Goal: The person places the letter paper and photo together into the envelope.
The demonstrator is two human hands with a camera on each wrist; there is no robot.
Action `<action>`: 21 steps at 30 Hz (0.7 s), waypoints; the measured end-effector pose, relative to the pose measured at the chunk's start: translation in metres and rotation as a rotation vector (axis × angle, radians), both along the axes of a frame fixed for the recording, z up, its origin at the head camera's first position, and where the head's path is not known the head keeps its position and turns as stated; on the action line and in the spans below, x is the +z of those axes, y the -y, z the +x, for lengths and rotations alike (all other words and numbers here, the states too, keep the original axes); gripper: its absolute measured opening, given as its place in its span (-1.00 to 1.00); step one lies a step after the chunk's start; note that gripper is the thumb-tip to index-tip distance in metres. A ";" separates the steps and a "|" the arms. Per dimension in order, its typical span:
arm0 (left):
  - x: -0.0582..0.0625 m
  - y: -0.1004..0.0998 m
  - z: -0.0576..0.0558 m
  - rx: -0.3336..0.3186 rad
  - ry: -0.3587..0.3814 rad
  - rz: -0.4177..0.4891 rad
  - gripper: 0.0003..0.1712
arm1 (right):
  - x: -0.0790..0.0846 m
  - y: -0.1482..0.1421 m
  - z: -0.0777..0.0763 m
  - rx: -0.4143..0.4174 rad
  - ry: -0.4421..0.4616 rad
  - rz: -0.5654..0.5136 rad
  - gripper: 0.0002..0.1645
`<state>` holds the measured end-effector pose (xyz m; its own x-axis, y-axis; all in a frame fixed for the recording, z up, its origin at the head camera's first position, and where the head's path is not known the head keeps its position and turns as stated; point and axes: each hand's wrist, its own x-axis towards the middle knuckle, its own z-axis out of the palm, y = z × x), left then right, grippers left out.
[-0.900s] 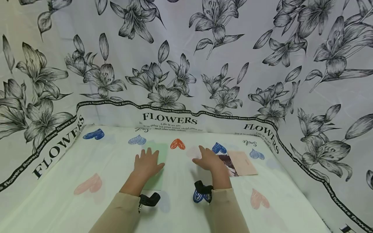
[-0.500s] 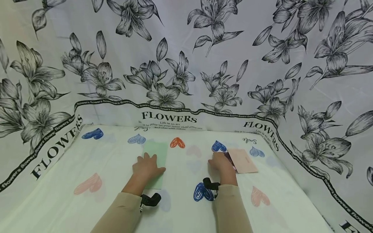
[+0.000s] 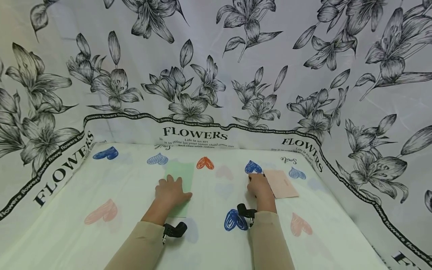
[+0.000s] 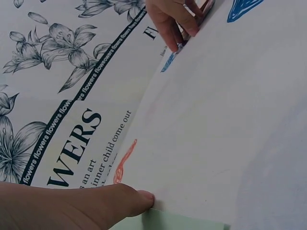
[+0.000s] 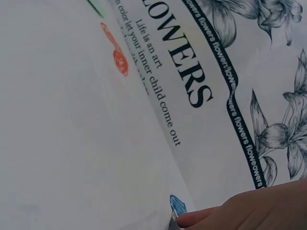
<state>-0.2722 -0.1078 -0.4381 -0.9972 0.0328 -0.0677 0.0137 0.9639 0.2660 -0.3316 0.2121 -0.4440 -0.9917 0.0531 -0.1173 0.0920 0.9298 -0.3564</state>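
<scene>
My left hand [image 3: 171, 195] lies with fingers spread on a light green sheet [image 3: 183, 170], its thumb reaching towards the sheet's right edge. That thumb shows above the green edge in the left wrist view. Farther right, my right hand [image 3: 261, 189] has its fingers curled at the left part of a folder-like piece, pinching a dark printed picture [image 4: 207, 10]. The hand covers most of this picture. Beside it extends a pale pink panel [image 3: 283, 185] with small faint print; whether the two are joined I cannot tell.
A white cloth [image 3: 209, 243] printed with coloured hearts covers the table. Behind it and along the right side hangs a white curtain [image 3: 216, 93] with black lilies and "FLOWERS" lettering. Each wrist carries a black camera [image 3: 247, 211].
My right hand has moved right from bare cloth onto the dark picture, and its fingers have curled on it. The left hand shifted slightly and stays on the green sheet.
</scene>
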 end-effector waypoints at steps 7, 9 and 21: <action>0.000 0.002 -0.002 -0.021 0.038 0.016 -0.16 | -0.001 -0.002 -0.001 -0.094 -0.030 -0.017 -0.46; -0.001 0.003 -0.003 -0.025 0.046 0.022 -0.16 | -0.001 -0.003 -0.002 -0.101 -0.031 -0.007 -0.50; 0.002 0.003 -0.004 -0.037 0.069 0.039 -0.13 | 0.002 -0.004 -0.002 -0.087 0.032 -0.078 -0.38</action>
<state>-0.2757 -0.1103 -0.4365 -0.9881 0.0741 -0.1346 0.0297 0.9518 0.3053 -0.3332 0.2158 -0.4416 -0.9795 0.1279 -0.1558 0.1832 0.8872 -0.4234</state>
